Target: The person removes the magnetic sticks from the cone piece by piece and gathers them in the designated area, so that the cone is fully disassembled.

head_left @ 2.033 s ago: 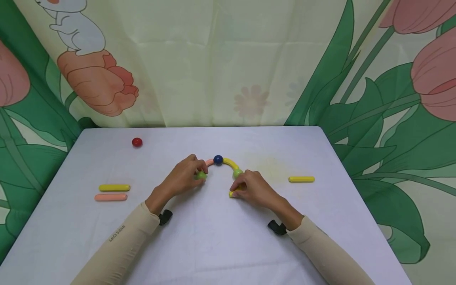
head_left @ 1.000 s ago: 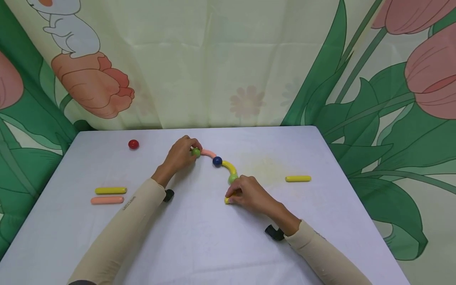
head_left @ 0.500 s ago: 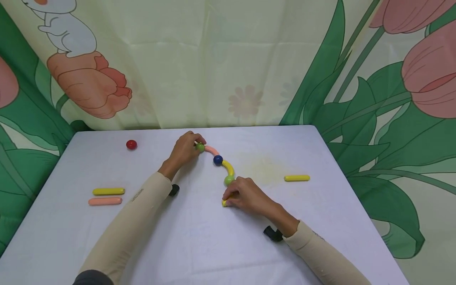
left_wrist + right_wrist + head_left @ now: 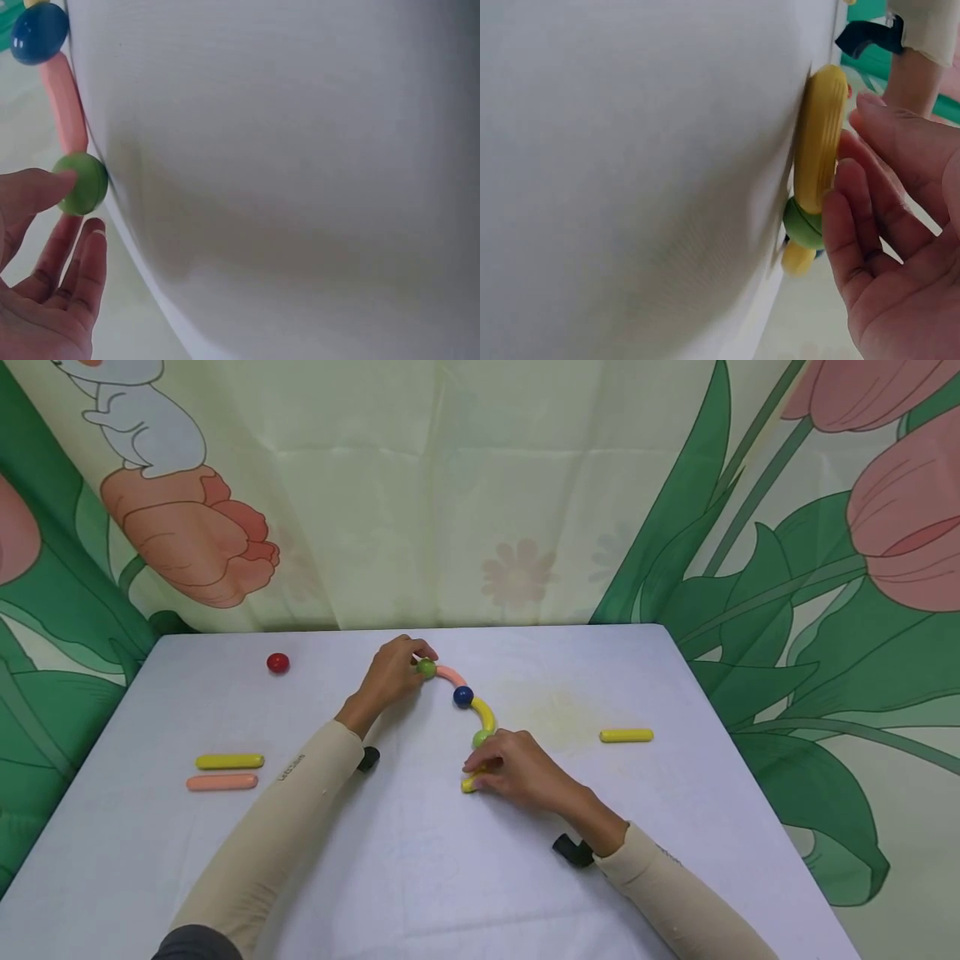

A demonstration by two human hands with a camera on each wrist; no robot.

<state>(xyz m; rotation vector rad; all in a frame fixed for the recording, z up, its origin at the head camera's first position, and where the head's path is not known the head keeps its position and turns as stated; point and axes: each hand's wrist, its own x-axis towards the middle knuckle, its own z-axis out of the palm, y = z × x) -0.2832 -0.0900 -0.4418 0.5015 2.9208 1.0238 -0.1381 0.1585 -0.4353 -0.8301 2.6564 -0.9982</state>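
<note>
The left hand [image 4: 393,672] pinches the far green ball [image 4: 427,668]; the right hand's [image 4: 517,770] thumb stands clear of the yellow end rod [image 4: 821,139], its fingers loosely bent beside it. Two seconds ago the chain [image 4: 463,697] arched on the white table [image 4: 420,877]; now the far green ball lies beyond the blue middle. The long axis runs far to near, bowing right, the yellow end rod pointing nearward, slightly left.

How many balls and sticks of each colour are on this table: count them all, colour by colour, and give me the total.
Red ball: 1
Green balls: 2
Blue ball: 1
Yellow sticks: 4
Pink sticks: 2
Total: 10
</note>
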